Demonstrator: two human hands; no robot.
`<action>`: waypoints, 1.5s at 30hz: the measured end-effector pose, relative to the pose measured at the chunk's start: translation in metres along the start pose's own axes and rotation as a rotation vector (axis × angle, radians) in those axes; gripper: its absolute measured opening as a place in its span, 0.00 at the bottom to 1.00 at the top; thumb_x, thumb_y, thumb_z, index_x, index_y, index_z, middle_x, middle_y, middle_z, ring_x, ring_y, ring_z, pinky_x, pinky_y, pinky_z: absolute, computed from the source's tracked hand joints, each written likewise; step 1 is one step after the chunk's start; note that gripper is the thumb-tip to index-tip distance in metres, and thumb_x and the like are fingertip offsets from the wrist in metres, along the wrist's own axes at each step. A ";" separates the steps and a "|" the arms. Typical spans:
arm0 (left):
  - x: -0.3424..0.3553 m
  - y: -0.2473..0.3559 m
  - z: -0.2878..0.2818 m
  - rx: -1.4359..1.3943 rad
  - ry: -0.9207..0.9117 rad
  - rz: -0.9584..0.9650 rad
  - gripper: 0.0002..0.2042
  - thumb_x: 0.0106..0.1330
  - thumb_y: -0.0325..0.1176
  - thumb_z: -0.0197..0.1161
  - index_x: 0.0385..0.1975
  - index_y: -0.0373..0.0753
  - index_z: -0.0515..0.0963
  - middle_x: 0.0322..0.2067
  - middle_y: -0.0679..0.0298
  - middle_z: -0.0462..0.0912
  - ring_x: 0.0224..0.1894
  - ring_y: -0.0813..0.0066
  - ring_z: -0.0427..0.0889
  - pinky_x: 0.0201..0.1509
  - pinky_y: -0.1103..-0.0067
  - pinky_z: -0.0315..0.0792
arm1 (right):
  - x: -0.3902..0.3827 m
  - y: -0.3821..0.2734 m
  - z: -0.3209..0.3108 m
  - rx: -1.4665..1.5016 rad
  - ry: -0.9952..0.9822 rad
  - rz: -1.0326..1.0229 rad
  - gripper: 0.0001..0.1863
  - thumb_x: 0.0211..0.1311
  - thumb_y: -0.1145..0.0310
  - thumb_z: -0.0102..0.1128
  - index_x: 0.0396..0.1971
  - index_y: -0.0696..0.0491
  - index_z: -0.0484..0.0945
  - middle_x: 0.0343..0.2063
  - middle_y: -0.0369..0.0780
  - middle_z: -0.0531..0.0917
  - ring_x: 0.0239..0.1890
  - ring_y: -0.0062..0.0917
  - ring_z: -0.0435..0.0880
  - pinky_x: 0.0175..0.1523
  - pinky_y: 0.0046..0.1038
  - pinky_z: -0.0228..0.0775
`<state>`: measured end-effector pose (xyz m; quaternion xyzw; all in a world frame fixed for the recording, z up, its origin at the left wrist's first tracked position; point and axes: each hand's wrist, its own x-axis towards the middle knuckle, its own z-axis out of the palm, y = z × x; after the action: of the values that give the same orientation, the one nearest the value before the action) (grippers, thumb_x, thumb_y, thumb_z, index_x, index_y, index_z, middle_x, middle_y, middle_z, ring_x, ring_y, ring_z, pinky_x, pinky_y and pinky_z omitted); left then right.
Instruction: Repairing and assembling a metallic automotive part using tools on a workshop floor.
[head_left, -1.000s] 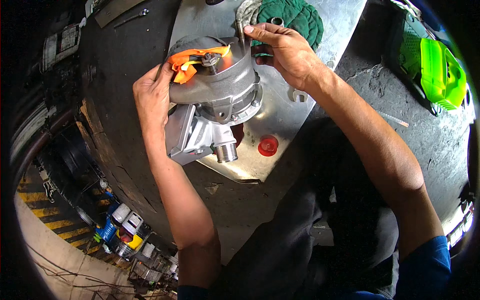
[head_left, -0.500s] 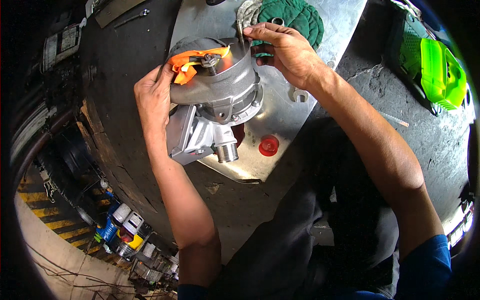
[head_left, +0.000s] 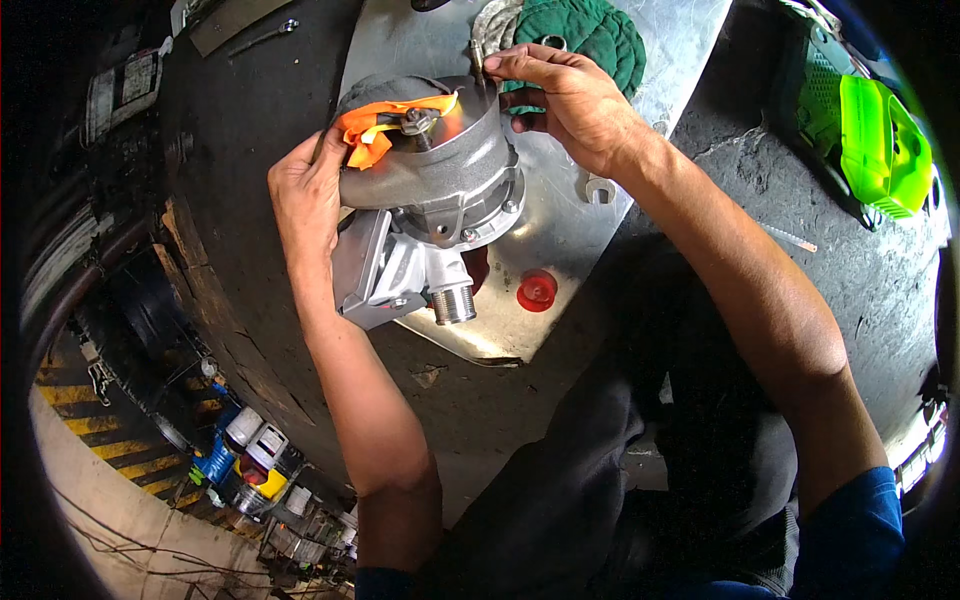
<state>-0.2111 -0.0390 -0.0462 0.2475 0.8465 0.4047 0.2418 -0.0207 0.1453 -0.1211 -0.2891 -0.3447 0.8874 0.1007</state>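
A turbocharger (head_left: 425,180) with a rough grey housing and a pale metal lower body rests on a flat metal plate (head_left: 580,240). My left hand (head_left: 305,195) is closed on the left side of its housing, by a crumpled orange strip (head_left: 370,145) that lies across the opening. Some left fingers are hidden behind the housing. Inside the opening, a metal fitting (head_left: 418,122) stands up beside the strip. At the far right rim, my right hand (head_left: 570,105) pinches a slim metal rod (head_left: 477,55) between thumb and forefinger. Its lower end dips behind the rim.
Beyond the turbocharger lies a green cloth (head_left: 600,45). An open-end wrench (head_left: 600,190) and a red round cap (head_left: 537,290) are on the plate. A bright green plastic piece (head_left: 885,150) sits at right; another wrench (head_left: 265,37) lies far left.
The slim metal rod in my right fingers has shifted and turned slightly. My left hand and the turbocharger keep their places.
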 end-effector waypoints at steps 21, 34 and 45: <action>-0.002 0.004 0.006 -0.002 -0.015 -0.015 0.18 0.72 0.40 0.66 0.39 0.24 0.82 0.27 0.73 0.80 0.32 0.87 0.71 0.36 0.84 0.69 | 0.001 0.000 -0.005 0.002 -0.004 0.053 0.12 0.72 0.56 0.61 0.43 0.48 0.84 0.39 0.28 0.82 0.37 0.16 0.74 0.42 0.22 0.67; 0.000 0.003 0.001 0.053 -0.056 -0.055 0.17 0.74 0.38 0.63 0.49 0.28 0.84 0.37 0.67 0.86 0.38 0.86 0.78 0.44 0.86 0.73 | 0.004 0.001 -0.007 0.078 -0.023 0.105 0.12 0.68 0.57 0.66 0.42 0.50 0.84 0.36 0.31 0.82 0.37 0.18 0.76 0.41 0.22 0.70; -0.002 0.005 0.005 -0.013 -0.032 -0.018 0.19 0.73 0.40 0.66 0.41 0.24 0.83 0.28 0.73 0.80 0.32 0.87 0.71 0.35 0.85 0.69 | 0.003 0.001 -0.006 0.118 -0.031 0.140 0.10 0.72 0.57 0.61 0.40 0.48 0.83 0.37 0.28 0.80 0.36 0.15 0.72 0.41 0.21 0.65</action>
<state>-0.2050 -0.0348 -0.0448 0.2446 0.8421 0.4039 0.2605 -0.0197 0.1490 -0.1266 -0.2922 -0.2724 0.9154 0.0498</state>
